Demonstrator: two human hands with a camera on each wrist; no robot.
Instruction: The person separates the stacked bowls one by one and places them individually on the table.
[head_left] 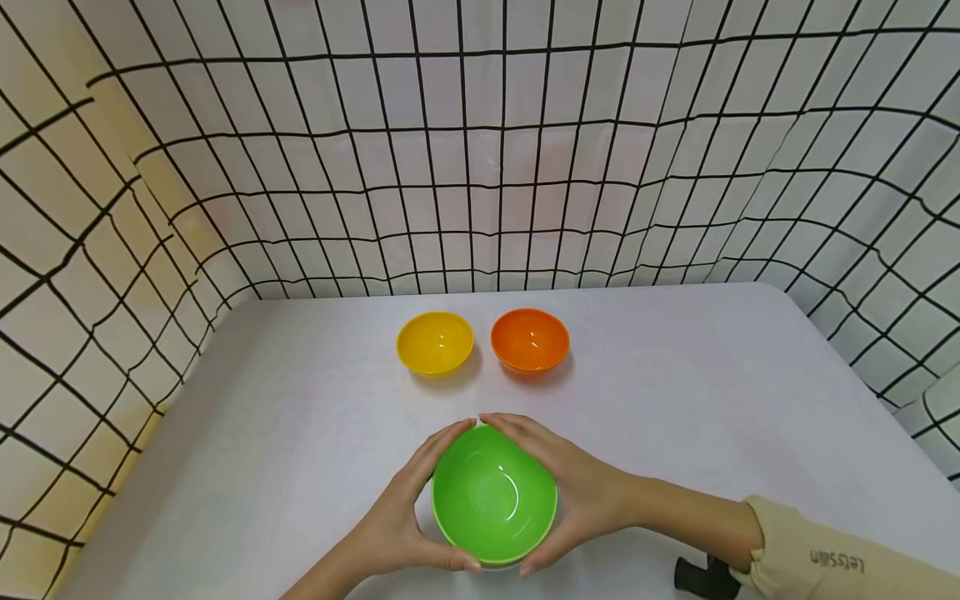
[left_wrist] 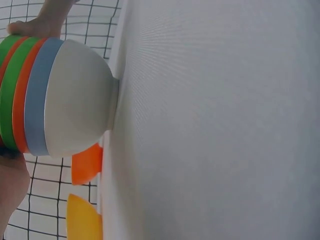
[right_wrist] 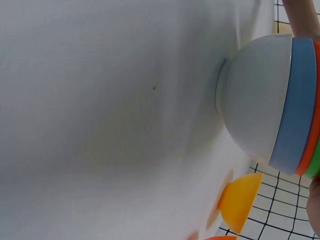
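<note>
A stack of nested bowls stands on the white table, with a green bowl (head_left: 495,496) on top. In the left wrist view its layers show: a white bowl (left_wrist: 77,100) lowest, then a blue bowl (left_wrist: 41,100), with orange and green rims above. My left hand (head_left: 408,521) holds the stack's left side, fingers curving round the far rim and thumb at the near rim. From the right, my right hand (head_left: 581,492) grips it the same way. Both sets of fingertips almost meet at the far side. The stack's foot appears to touch the table.
Beyond the stack, a yellow bowl (head_left: 435,343) and an orange bowl (head_left: 530,340) stand side by side, slightly apart. Black grid netting (head_left: 502,129) over white walls surrounds the table (head_left: 300,400). A black object (head_left: 705,577) lies by the right sleeve.
</note>
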